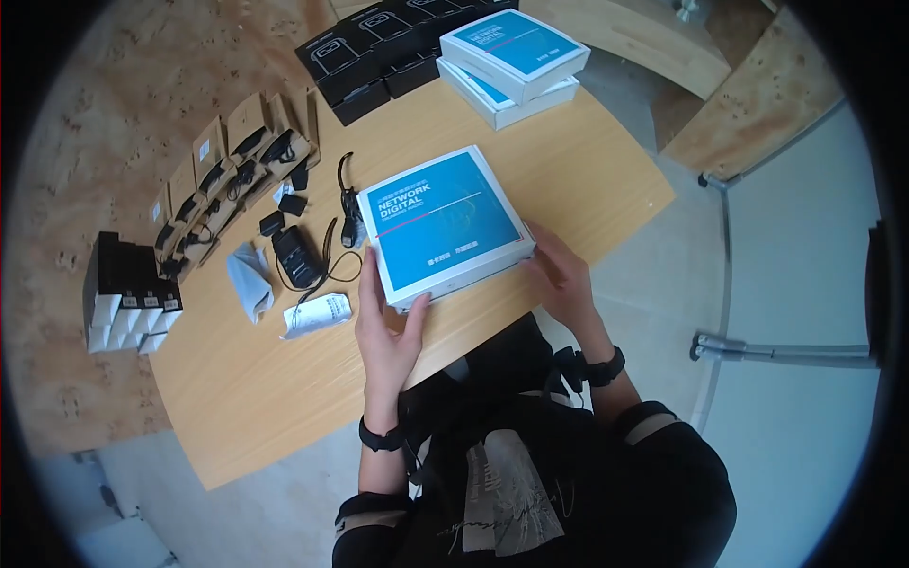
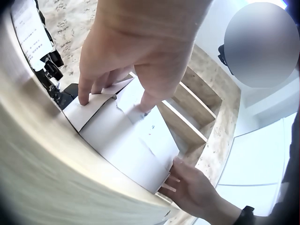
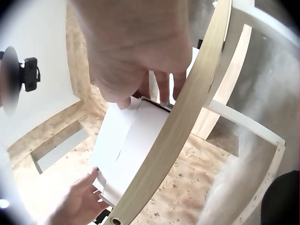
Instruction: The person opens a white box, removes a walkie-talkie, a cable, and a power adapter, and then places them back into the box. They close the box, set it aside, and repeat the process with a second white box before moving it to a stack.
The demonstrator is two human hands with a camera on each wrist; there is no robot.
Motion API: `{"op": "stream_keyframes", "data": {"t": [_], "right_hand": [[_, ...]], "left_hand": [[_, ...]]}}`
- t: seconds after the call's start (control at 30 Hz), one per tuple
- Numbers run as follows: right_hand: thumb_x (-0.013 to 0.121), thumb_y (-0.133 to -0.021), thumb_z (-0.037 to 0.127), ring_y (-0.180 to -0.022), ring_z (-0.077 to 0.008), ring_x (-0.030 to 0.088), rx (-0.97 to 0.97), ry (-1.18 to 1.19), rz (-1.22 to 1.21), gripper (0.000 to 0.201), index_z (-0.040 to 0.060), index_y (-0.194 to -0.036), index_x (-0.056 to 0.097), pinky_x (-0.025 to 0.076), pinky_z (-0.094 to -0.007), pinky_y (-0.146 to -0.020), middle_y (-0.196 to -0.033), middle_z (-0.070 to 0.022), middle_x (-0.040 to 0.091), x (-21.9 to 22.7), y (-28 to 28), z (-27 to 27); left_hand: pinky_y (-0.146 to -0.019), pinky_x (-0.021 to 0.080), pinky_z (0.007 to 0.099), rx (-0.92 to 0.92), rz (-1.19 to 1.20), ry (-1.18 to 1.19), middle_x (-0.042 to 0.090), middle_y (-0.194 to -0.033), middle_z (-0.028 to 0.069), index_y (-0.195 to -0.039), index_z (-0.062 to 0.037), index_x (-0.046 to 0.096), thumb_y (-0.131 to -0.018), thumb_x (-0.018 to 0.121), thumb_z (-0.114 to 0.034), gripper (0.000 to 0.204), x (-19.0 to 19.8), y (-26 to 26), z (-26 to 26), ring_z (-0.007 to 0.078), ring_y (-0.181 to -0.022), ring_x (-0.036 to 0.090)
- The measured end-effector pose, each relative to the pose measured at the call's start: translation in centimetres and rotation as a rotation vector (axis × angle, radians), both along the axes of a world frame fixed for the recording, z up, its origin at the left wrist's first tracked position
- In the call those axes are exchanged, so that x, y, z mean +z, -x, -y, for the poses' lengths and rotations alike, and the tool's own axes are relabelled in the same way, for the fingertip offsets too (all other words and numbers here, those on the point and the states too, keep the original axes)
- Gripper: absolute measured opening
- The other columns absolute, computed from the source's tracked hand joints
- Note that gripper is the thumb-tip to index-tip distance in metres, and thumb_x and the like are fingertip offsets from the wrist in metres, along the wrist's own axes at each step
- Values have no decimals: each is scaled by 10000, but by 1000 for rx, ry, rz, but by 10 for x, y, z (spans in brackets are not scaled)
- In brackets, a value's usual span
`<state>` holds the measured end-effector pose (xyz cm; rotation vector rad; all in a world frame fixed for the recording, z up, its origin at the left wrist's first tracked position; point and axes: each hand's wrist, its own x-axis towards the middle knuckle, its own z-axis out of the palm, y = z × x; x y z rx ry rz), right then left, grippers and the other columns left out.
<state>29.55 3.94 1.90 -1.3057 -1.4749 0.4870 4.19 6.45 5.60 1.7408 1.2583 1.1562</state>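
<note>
A white cardboard box (image 1: 445,222) with a blue "NETWORK DIGITAL" top lies near the table's front edge, label facing up. My left hand (image 1: 386,343) grips its left front corner, fingers along the side and thumb on the front wall. At the opposite end, my right hand (image 1: 565,284) holds the right front corner the same way. The left wrist view shows the plain white front of the box (image 2: 126,140), with a flap edge near the left fingers. Part of the right fingers is hidden behind the box in the head view.
Left of the box lie a black handheld radio (image 1: 297,256), a coiled black cable (image 1: 350,213), a white packet (image 1: 317,315) and a grey pouch (image 1: 250,281). Two similar boxes (image 1: 511,52) are stacked at the back beside black cartons (image 1: 379,52). Brown paper packages (image 1: 227,156) line the left edge.
</note>
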Motion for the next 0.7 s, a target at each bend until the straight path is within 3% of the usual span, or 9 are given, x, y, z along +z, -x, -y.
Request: {"op": "stream_keyframes", "data": {"t": [0.07,0.2,0.27,0.37,0.6,0.7], "right_hand": [[706,-888,-18,-1232,-372,618,0,-74,12,437,-11,-1316,617,509,-392,-1008,-1296,-206,652,-1,-2,-7],[716,-894,26,-1139,-363,654,18,-109,59,417,-1,-1302,633,523,-397,-961,-1259,-190,671,-1,-4,-12],[717,-895,36,-1103,-359,663,9,-103,71,409,5,-1296,641,525,-397,-945,-1240,-183,681,-3,-3,-13],[719,-892,49,-1022,-342,678,-22,-221,153,404,17,-1290,653,530,-396,-899,-1172,-168,708,-2,-3,-17],[758,-861,70,-859,-312,692,-58,-292,195,448,23,-1295,655,527,-379,-781,-991,-141,737,-3,-2,-19],[769,-854,72,-800,-301,681,-46,-293,195,464,25,-1301,653,525,-377,-744,-955,-135,735,-2,-4,-21]], "left_hand": [[-1154,368,379,17,87,116,431,-1557,241,-1558,-6,352,-892,732,-19,766,4,1,2,306,-1455,424],[-1117,403,351,30,-48,82,483,-1526,217,-1539,-18,406,-891,736,-15,726,-18,16,0,259,-1400,484],[-1069,439,330,26,134,164,547,-1477,185,-1506,-25,464,-889,742,-17,677,-20,16,0,207,-1308,548],[-1022,465,318,34,46,140,584,-1446,153,-1492,-23,481,-890,745,-21,657,-21,21,-2,169,-1227,585],[-970,501,324,80,-76,123,667,-1329,169,-1452,-56,539,-894,770,-93,605,-21,24,1,192,-1154,651],[-939,518,338,78,-111,-11,689,-1286,180,-1436,-68,557,-899,775,-130,583,-25,25,-4,227,-1137,679]]}}
